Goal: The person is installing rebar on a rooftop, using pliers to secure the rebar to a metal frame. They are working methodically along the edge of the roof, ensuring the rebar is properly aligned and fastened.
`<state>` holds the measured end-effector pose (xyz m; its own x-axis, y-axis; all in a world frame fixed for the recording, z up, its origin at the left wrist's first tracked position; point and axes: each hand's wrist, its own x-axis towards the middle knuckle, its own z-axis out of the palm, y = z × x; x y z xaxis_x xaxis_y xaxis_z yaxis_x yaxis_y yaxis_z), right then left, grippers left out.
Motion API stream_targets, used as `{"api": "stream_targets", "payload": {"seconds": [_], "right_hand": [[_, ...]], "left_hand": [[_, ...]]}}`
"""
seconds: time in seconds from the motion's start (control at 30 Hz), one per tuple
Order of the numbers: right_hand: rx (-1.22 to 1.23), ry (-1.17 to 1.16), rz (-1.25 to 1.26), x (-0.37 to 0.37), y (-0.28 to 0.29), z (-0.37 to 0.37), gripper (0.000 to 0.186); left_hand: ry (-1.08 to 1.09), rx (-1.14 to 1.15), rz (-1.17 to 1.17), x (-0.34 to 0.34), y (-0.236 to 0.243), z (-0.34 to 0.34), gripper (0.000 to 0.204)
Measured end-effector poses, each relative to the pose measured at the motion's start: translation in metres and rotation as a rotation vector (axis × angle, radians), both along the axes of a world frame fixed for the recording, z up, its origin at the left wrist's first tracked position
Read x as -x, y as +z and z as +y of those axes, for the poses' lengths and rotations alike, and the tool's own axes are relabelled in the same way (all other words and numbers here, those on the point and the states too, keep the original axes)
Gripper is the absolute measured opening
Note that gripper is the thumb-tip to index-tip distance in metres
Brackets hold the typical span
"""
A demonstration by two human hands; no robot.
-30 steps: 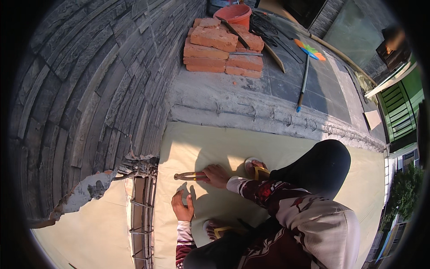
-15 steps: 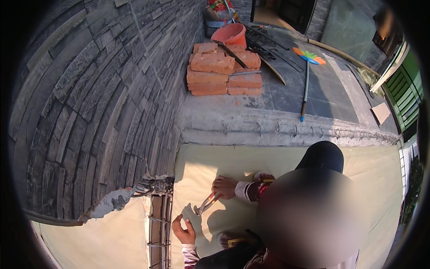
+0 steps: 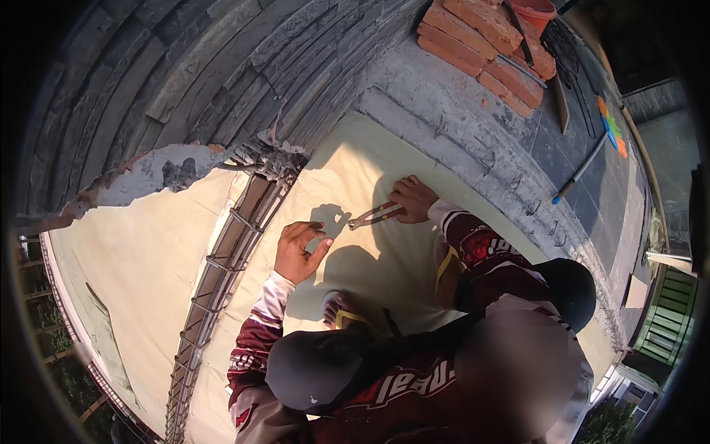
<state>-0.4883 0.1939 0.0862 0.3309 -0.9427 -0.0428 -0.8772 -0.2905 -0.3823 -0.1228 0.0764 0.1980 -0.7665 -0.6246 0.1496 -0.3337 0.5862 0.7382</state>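
My right hand (image 3: 411, 198) is wrapped round the handles of a pair of pincers (image 3: 376, 214), whose metal head points left toward my other hand. Across a small gap, my left hand (image 3: 297, 253) is held above the cream sheet (image 3: 370, 155), its fingers curved and the thumb apart from them. I see nothing between those fingers. Both hands throw shadows on the sheet. Left of my left hand runs a long, narrow cage of steel bars (image 3: 214, 263) in a slot. My sandalled feet and bent knees are below the hands.
A grey stone-clad wall (image 3: 222, 66) with a broken lower edge stands at the upper left. A rough concrete ledge (image 3: 473, 148) borders the sheet. Beyond it are stacked red bricks (image 3: 473, 37), a red bucket (image 3: 534, 10) and a blue-handled mop (image 3: 584, 169) on dark tiles.
The view has turned and shifted, bringing more of the bar cage into sight and the bricks to the upper right. The pincers stay in my right hand; my left hand stays near their head.
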Motion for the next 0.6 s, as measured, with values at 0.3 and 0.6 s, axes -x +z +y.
{"api": "stream_targets", "payload": {"seconds": [0.3, 0.6], "right_hand": [[0.063, 0.121, -0.156, -0.07, -0.006, -0.038, 0.042], [0.129, 0.386, -0.373, -0.18, -0.019, -0.074, 0.04]], "left_hand": [[0.375, -0.457, 0.052, -0.052, -0.012, 0.074, 0.028], [1.108, -1.042, 0.421, -0.159, 0.027, 0.237, 0.031]]}}
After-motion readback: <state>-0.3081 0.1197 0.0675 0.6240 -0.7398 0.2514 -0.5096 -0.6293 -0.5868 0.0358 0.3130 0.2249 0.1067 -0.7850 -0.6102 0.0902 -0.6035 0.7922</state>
